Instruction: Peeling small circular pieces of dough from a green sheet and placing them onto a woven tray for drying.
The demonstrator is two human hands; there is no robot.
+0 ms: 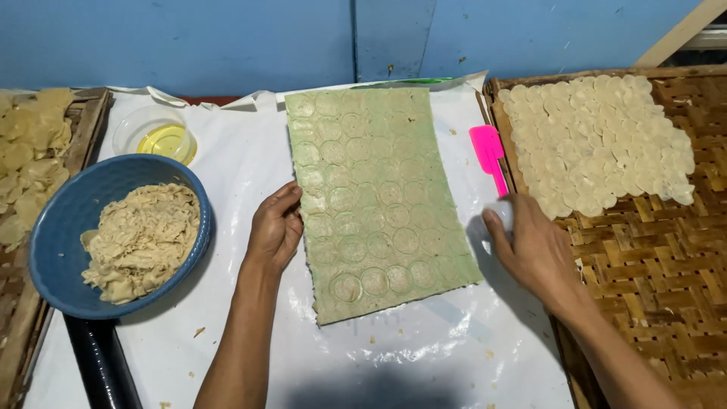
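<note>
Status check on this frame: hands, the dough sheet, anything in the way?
Left hand flat on dough sheet edge. Right hand grips small white cutter beside it. Pink spatula nearby, not obstructing.

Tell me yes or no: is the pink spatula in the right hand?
No. The pink spatula lies on the white sheet beyond the right hand, which grips a small white object.

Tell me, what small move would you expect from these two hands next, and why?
Probably lifting the first cut round from the dough sheet. The whole sheet is already marked with circles, the left hand steadies its edge, and the right hand holds a small white cutter off the sheet. Finished rounds already lie on the woven tray beside it.
</note>
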